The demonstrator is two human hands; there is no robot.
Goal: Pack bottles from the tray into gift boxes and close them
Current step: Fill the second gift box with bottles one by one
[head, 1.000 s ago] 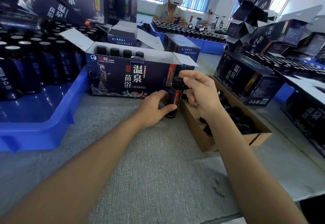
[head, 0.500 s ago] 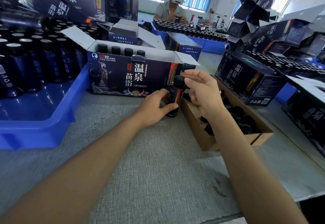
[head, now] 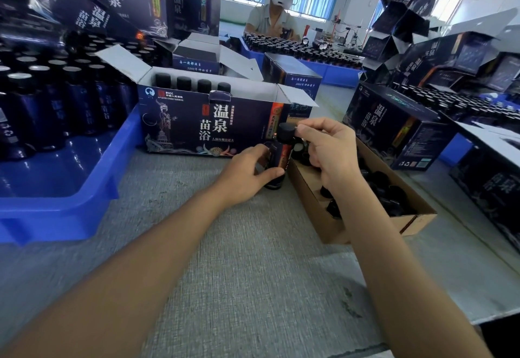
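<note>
A dark bottle [head: 278, 161] with a red label stripe stands upright on the grey table, just in front of the open gift box [head: 205, 130]. My left hand [head: 247, 172] grips the bottle's body. My right hand [head: 329, 149] pinches its black cap [head: 285, 132] from the right. The gift box is dark blue with white characters, its flaps are up, and several black-capped bottles stand in a row inside it. A blue tray [head: 70, 203] at the left holds several more dark bottles at its back.
A brown cardboard box [head: 318, 217] of loose black caps lies right of the bottle, under my right wrist. Closed and open gift boxes [head: 394, 130] are stacked at right and behind. Another person [head: 270, 17] sits across, at a far tray of bottles.
Both hands stay on the same bottle. My right fingers have shifted slightly on the cap; the bottle has not moved from its spot.
</note>
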